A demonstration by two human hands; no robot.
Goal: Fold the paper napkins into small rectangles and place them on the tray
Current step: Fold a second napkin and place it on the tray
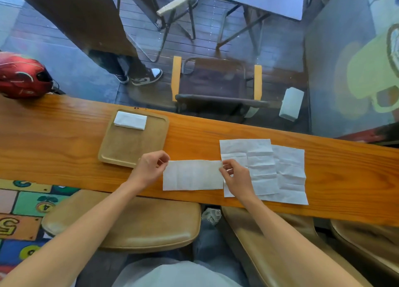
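Observation:
A white paper napkin (192, 175), folded once into a long strip, lies on the wooden counter (64, 140) in front of me. My left hand (149, 168) pinches its upper left corner. My right hand (236, 177) pinches its upper right corner. To the right lie two unfolded napkins (280, 172), overlapping each other, creased into squares. A tan tray (129, 148) sits left of the strip; one small folded napkin (130, 120) rests in its far corner.
A red helmet (22, 77) sits at the counter's far left end. Beyond the counter is a glass pane showing chairs, a table and a person's legs outside. Tan stools (129, 224) stand below the counter's near edge.

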